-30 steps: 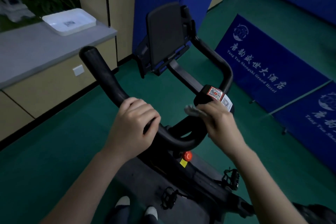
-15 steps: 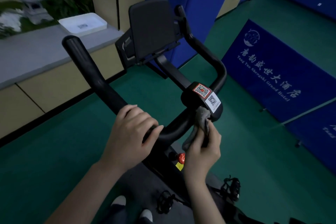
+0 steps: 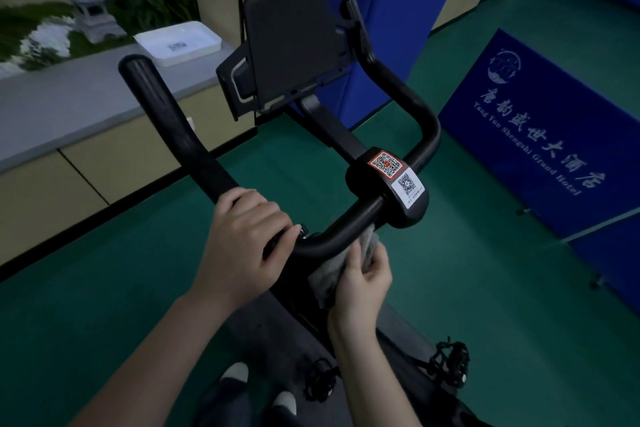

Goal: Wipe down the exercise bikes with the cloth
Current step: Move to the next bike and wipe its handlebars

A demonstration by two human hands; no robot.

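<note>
A black exercise bike's handlebar curves across the middle of the view, with a dark console screen above it and a clamp bearing two QR stickers at its centre. My left hand grips the left bar near the bend. My right hand holds a grey cloth bunched against the underside of the bar, just below the clamp. The cloth's lower part hangs beside my palm.
A grey counter with a white tray and a stone lantern ornament stands at left. Blue hotel banners lean at right on green floor. The bike's pedals and my feet show below.
My right hand with the cloth has dropped from the clamp's top down under the bar. The view has tilted upward. My left hand keeps its grip.
</note>
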